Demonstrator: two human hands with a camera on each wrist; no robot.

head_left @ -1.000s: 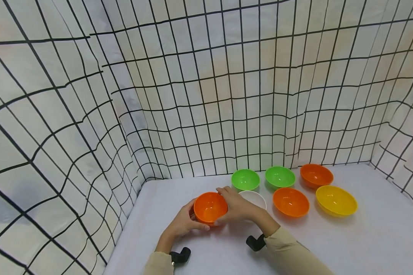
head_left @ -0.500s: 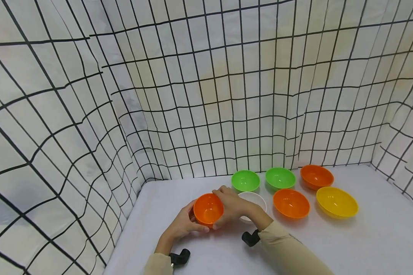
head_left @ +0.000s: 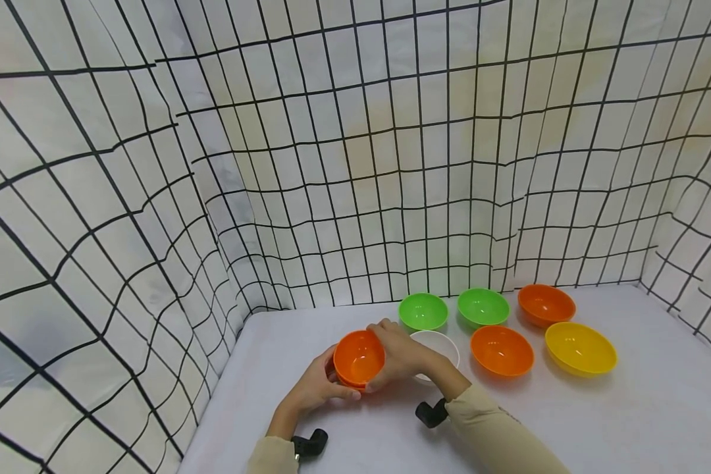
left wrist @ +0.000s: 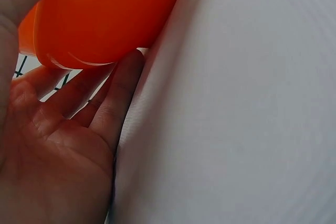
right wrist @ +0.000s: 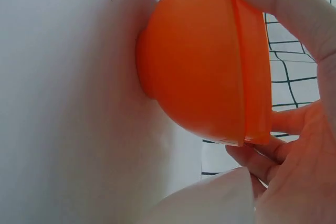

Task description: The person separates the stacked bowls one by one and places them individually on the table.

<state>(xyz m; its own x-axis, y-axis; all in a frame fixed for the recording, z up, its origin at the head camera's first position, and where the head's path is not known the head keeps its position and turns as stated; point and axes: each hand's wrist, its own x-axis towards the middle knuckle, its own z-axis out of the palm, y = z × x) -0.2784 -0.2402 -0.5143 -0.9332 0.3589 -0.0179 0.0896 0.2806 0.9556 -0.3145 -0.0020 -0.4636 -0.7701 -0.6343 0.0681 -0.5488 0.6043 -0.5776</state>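
Observation:
Two orange bowls are nested on the white table in front of me. Only the rim band of the upper orange bowl stands out above the lower orange bowl, whose foot is down on the cloth. My left hand holds the stack from the left, thumb on the near side and fingers along the far wall. From the right, my right hand grips the upper bowl near its rim between thumb and fingers. A white bowl stands just beyond the right hand, partly hidden by it.
Behind are two green bowls. Farther right stand an orange bowl, another orange bowl at the back and a yellow bowl. White cloth walls with black grid lines enclose the table.
My right hand has moved slightly left along with the upper orange bowl over the last second. The left hand and the other bowls have stayed put.

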